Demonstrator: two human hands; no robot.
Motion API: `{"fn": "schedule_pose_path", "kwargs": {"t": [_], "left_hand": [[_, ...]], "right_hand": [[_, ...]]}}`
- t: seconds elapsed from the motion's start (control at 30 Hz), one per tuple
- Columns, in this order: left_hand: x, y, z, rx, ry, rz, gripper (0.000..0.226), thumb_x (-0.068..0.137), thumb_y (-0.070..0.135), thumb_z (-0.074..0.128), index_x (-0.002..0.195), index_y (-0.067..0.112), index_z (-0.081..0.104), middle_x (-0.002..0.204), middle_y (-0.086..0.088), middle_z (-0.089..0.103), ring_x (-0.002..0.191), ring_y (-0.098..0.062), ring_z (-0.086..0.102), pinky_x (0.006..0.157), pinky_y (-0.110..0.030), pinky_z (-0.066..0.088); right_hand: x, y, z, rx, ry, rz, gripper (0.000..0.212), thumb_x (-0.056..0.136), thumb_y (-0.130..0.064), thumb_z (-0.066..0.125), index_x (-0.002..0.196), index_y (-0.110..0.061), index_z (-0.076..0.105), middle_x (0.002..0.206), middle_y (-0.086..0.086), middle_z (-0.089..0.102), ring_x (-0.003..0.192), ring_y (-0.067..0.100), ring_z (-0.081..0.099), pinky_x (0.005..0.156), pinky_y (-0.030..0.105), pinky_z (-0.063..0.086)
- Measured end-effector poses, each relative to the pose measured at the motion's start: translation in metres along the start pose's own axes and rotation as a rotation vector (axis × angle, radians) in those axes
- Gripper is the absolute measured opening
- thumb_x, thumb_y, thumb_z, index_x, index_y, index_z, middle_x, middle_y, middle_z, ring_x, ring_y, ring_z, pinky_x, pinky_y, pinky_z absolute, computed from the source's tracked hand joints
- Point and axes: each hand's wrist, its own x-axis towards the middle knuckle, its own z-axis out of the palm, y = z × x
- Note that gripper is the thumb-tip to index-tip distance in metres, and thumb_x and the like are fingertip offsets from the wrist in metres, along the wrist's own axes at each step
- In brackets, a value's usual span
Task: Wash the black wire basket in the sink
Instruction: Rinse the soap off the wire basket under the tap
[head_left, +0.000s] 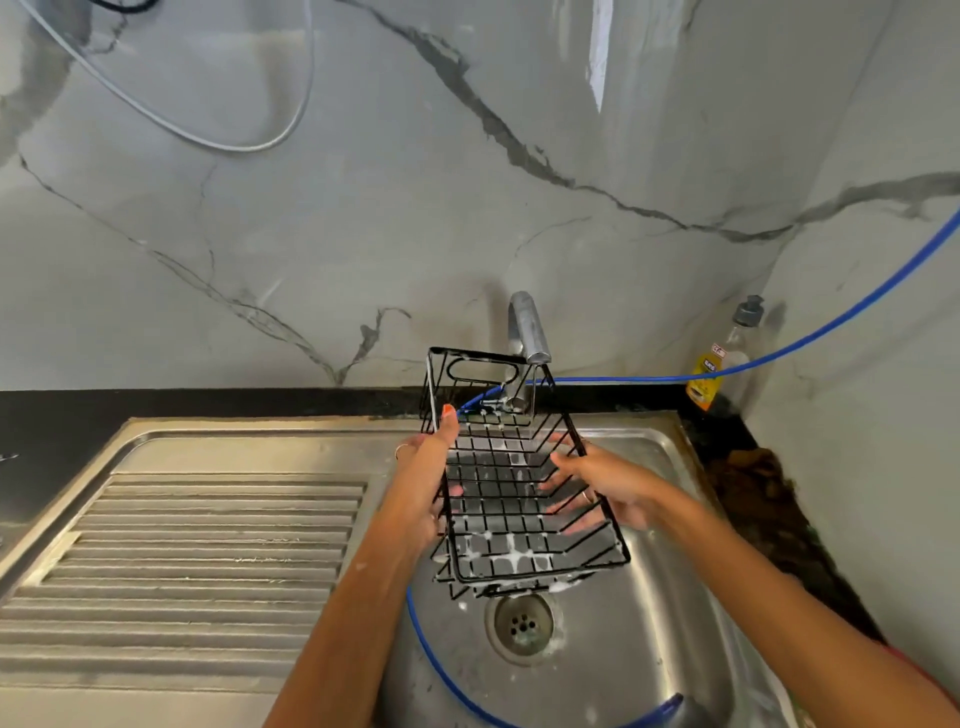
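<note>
Both hands (431, 483) (608, 483) grip soapy black wire basket (519, 493), long axis toward faucet (527, 327).

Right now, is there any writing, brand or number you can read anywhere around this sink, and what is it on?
None can be read.
Soap bottle in the back right corner: its yellow label carries print, too small and blurred to make out.
Black wire basket, faucet and sink: no lettering visible.
</note>
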Motion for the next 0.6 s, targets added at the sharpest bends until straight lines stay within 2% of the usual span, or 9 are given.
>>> {"fn": "schedule_pose_path", "kwargs": {"t": [0.07,0.1,0.17,0.23,0.3,0.4,0.5,0.57,0.6], "left_hand": [[0.008,-0.004,0.0,0.027,-0.04,-0.04,0.076,0.072,0.074,0.064,0.126,0.023,0.046,0.124,-0.014,0.056,0.104,-0.032,0.062,0.084,-0.047,0.056],[0.013,-0.004,0.0,0.067,-0.067,-0.073,0.084,0.067,0.076,0.065,0.13,0.025,0.043,0.129,-0.014,0.055,0.112,-0.035,0.059,0.092,-0.052,0.052],[0.018,-0.005,0.0,0.233,-0.116,-0.101,0.087,0.072,0.074,0.063,0.138,0.024,0.038,0.136,-0.014,0.052,0.119,-0.036,0.054,0.099,-0.052,0.046],[0.026,-0.004,0.001,0.372,-0.095,-0.027,0.073,0.089,0.056,0.059,0.145,0.018,0.032,0.13,-0.011,0.054,0.112,-0.028,0.055,0.091,-0.039,0.047],[0.037,0.001,0.005,0.427,-0.056,0.147,0.061,0.096,0.038,0.058,0.144,0.011,0.034,0.119,-0.01,0.058,0.098,-0.02,0.056,0.079,-0.029,0.041],[0.056,0.011,0.016,0.673,-0.129,0.373,0.048,0.099,0.026,0.054,0.144,0.012,0.041,0.105,-0.006,0.06,0.077,-0.009,0.055,0.067,-0.021,0.041],[0.076,0.013,0.028,1.04,-0.266,0.578,0.038,0.101,0.02,0.05,0.139,0.019,0.054,0.124,-0.007,0.065,0.095,-0.018,0.065,0.086,-0.029,0.049],[0.088,0.011,0.036,1.148,-0.393,0.701,0.031,0.1,0.016,0.05,0.129,0.02,0.064,0.117,-0.007,0.07,0.085,-0.016,0.065,0.085,-0.033,0.053],[0.094,0.01,0.041,1.172,-0.444,0.735,0.028,0.1,0.015,0.05,0.122,0.017,0.068,0.109,-0.008,0.073,0.076,-0.014,0.064,0.077,-0.028,0.054]], "right_hand": [[-0.005,0.003,-0.002,-0.006,0.059,0.001,0.028,0.101,-0.024,0.042,0.129,-0.021,0.039,0.111,0.021,0.06,0.086,0.036,0.069,0.068,0.05,0.058],[-0.008,0.005,-0.004,-0.015,0.082,0.006,0.027,0.102,-0.02,0.04,0.129,-0.02,0.038,0.107,0.022,0.06,0.084,0.037,0.069,0.069,0.051,0.058],[-0.014,0.009,-0.007,-0.011,0.122,0.032,0.03,0.101,-0.014,0.037,0.131,-0.016,0.037,0.097,0.023,0.057,0.076,0.037,0.069,0.063,0.045,0.06],[-0.02,0.015,-0.009,-0.027,0.18,0.067,0.035,0.101,-0.012,0.037,0.136,-0.014,0.035,0.095,0.023,0.054,0.068,0.033,0.07,0.053,0.033,0.058],[-0.027,0.021,-0.011,-0.094,0.22,0.104,0.042,0.102,-0.017,0.038,0.143,-0.014,0.028,0.095,0.021,0.053,0.059,0.025,0.071,0.049,0.025,0.055],[-0.038,0.027,-0.009,-0.221,0.239,0.14,0.05,0.102,-0.025,0.038,0.147,-0.014,0.021,0.108,0.02,0.053,0.064,0.022,0.072,0.059,0.025,0.057],[-0.051,0.025,-0.003,-0.355,0.223,0.151,0.051,0.102,-0.027,0.038,0.148,-0.013,0.02,0.119,0.02,0.055,0.061,0.014,0.071,0.056,0.02,0.054],[-0.058,0.022,0.0,-0.441,0.238,0.151,0.053,0.102,-0.029,0.037,0.15,-0.016,0.016,0.113,0.021,0.06,0.055,0.006,0.069,0.052,0.014,0.05],[-0.062,0.021,0.001,-0.47,0.251,0.155,0.053,0.102,-0.03,0.036,0.15,-0.018,0.015,0.116,0.022,0.061,0.052,0.003,0.067,0.05,0.012,0.049]]}}
